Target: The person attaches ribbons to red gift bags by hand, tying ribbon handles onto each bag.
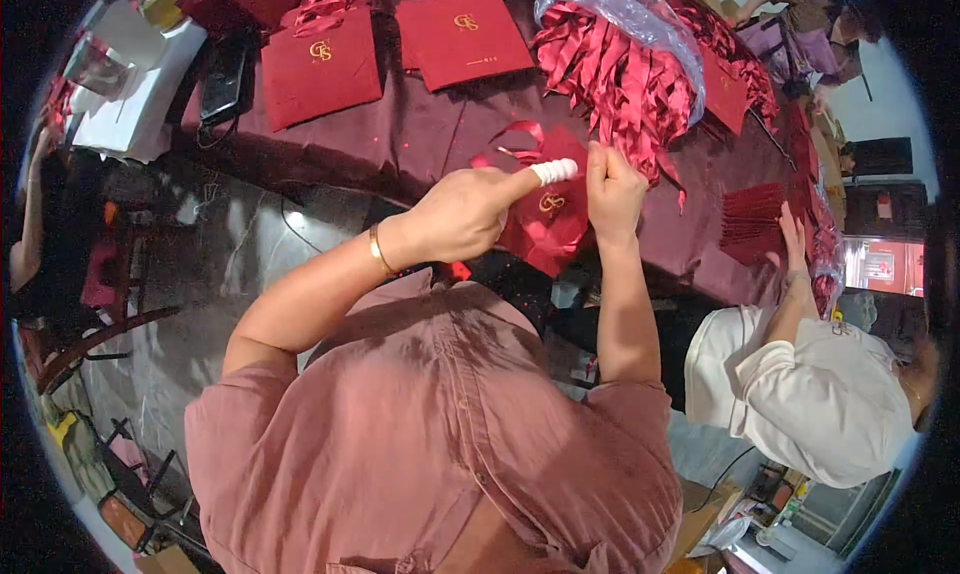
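My left hand [470,214] is closed, with its index finger stretched out and wrapped in white tape; a gold bracelet circles the wrist. Close by on the right, my right hand [615,196] is a fist with the thumb on top. What either hand grips is hidden. Between and below them is a flat red piece with a gold emblem [552,206], over the table's near edge. A loop of shiny red ribbon [522,132] curls just beyond the taped finger.
On the dark red tablecloth [340,154] lie flat red pieces with gold emblems [465,42]. A plastic bag [690,44] of red ribbons [625,84] stands behind my right hand. At the right, a person in white [810,394] reaches toward a red stack [752,219]; another person's arm [35,214] shows far left.
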The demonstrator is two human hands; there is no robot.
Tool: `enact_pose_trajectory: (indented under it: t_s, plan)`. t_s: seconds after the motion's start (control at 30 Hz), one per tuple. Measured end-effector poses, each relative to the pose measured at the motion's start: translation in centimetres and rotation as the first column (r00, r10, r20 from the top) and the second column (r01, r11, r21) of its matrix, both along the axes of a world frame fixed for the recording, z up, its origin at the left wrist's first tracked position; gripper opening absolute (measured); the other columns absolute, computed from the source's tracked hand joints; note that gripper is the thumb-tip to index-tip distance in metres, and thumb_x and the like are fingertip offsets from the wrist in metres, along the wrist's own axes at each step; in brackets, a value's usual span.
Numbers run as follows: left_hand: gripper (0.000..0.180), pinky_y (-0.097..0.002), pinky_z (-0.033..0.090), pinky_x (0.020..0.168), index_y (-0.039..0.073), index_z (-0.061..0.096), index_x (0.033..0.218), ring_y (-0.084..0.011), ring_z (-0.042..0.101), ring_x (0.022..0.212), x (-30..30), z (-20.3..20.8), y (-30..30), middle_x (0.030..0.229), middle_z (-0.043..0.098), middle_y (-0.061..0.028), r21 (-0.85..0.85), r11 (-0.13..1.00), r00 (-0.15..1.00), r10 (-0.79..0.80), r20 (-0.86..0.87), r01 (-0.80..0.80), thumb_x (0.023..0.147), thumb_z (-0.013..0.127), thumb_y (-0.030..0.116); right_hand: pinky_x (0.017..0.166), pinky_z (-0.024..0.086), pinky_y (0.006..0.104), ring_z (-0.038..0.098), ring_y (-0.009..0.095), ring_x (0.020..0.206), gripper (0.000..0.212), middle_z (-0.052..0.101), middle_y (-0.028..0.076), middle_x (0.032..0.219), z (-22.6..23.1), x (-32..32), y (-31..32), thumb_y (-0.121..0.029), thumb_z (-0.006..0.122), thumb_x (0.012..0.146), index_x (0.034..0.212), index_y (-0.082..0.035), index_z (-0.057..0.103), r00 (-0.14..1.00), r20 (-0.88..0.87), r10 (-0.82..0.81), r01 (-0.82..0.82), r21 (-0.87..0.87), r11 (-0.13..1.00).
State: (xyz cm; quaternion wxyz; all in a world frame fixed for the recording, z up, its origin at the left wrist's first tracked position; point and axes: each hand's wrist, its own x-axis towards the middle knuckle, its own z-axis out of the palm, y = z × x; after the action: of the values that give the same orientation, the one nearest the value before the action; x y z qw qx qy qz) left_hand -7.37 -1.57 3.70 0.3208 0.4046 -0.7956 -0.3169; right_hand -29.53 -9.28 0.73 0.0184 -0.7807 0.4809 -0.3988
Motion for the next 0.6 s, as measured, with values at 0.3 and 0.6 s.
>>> enact_pose_trajectory:
  t_s: [0.3, 0.6]
  plan:
    - [0.031, -0.0346, 0.052, 0.074, 0.005, 0.052, 0.123, -0.0194, 0.065, 0.084, -0.1, -2.5, -1.8, 0.087, 0.066, -0.0133, 0.314, 0.91, 0.878, 0.368, -0.308, -0.271, 0.1, 0.047, 0.024, 0.045, 0.036, 0.0404, 0.046, 0.032, 0.045, 0.034, 0.047, 0.02, 0.056, 0.6, -0.3, 0.6, -0.021, 0.058, 0.092, 0.066, 0.0, 0.053, 0.993, 0.102, -0.064, 0.052, 0.117, 0.992]
    - [0.031, -0.0474, 0.046, 0.059, 0.002, 0.057, 0.085, -0.0403, 0.063, 0.069, -1.8, -3.5, -2.0, 0.071, 0.061, -0.0217, 0.055, 0.887, 0.855, 0.456, -0.247, -0.458, 0.092, 0.058, 0.032, 0.047, 0.039, 0.0401, 0.048, 0.032, 0.047, 0.03, 0.048, 0.022, 0.058, 0.3, 0.4, 1.0, -0.021, 0.057, 0.093, 0.072, 0.0, 0.059, 0.988, 0.151, -0.032, 0.016, 0.103, 0.995]
